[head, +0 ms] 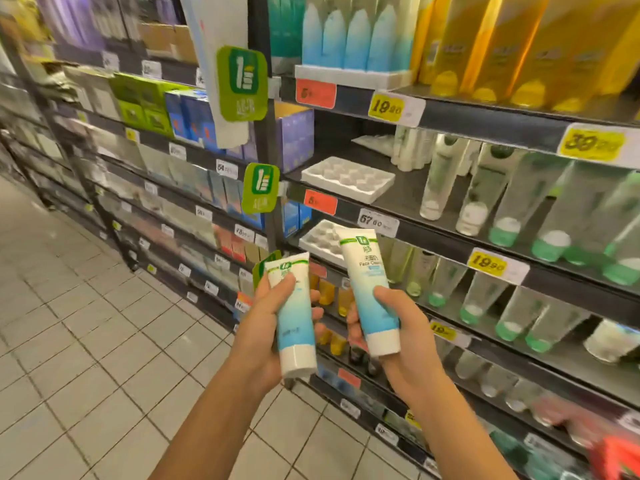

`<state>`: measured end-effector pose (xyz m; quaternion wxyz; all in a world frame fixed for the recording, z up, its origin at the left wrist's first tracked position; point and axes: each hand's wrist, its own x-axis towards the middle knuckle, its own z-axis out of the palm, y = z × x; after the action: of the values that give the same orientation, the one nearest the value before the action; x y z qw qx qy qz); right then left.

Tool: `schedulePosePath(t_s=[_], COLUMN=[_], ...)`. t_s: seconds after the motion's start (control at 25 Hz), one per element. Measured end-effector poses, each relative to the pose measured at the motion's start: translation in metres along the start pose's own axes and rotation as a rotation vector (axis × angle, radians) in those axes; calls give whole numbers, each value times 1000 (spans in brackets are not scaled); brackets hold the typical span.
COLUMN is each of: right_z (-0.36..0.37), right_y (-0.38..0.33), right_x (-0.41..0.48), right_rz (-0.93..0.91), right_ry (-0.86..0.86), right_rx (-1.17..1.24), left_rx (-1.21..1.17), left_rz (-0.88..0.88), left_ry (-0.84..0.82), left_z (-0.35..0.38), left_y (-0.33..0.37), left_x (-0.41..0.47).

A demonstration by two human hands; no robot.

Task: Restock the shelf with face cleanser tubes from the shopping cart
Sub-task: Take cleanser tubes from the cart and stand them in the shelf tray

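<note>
Each hand holds 1 face cleanser tube in front of the shelving. The left hand (pixel 277 327) is closed around the left tube (pixel 294 313), thumb across its front and fingers wrapped behind; the tube stands nearly upright with its white cap at the bottom. The right hand (pixel 398 327) is closed around the right tube (pixel 370 292), cap also down, crimped end tilted slightly toward the left. The 2 tubes are near each other but not touching. The right tube's upper end overlaps a white moulded tray (pixel 318 240) on the shelf (pixel 433 233) behind it. A second white tray (pixel 346 178) sits empty 1 shelf higher, left of a row of green-capped tubes (pixel 502 209). Blue bottles (pixel 349 39) fill the top shelf. Yellow price tags (pixel 488 263) line the shelf edges; most of their print is too blurred to read. Tiled floor (pixel 86 341) extends to the left.
</note>
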<state>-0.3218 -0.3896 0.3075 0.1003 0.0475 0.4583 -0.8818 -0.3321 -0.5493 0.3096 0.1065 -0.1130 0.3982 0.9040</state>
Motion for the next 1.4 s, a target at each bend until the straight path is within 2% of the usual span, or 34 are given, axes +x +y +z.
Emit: schedulePosePath(t_s=[0.28,0.48,0.64,0.76,1.0,1.16,1.4], right_z=[25,49,67,72,77,74,65], right_y=[-35,-60,-83,-87,-97,-98,-88], right_x=[104,177,230,262,311,341,367], right_rz=[-43,-194,-305,-376,-507,-507,-458], right_ry=[156,247,305,421,589,671,727], right_rx=[-215,-402,-401,-356,-209,-262,-513], left_rx=[36,127,168,166,186,203,237], left_rz=[-39,-113,-178,-205,-259,-265,-265], left_ry=[-67,-152,-263,-359,-382,-395,-397], left_z=[-14,-29,-40,-45,-44,-43,-48], left_y=[52,84,109,123,126,126,124], left_x=[83,143,178,197,217,223,226])
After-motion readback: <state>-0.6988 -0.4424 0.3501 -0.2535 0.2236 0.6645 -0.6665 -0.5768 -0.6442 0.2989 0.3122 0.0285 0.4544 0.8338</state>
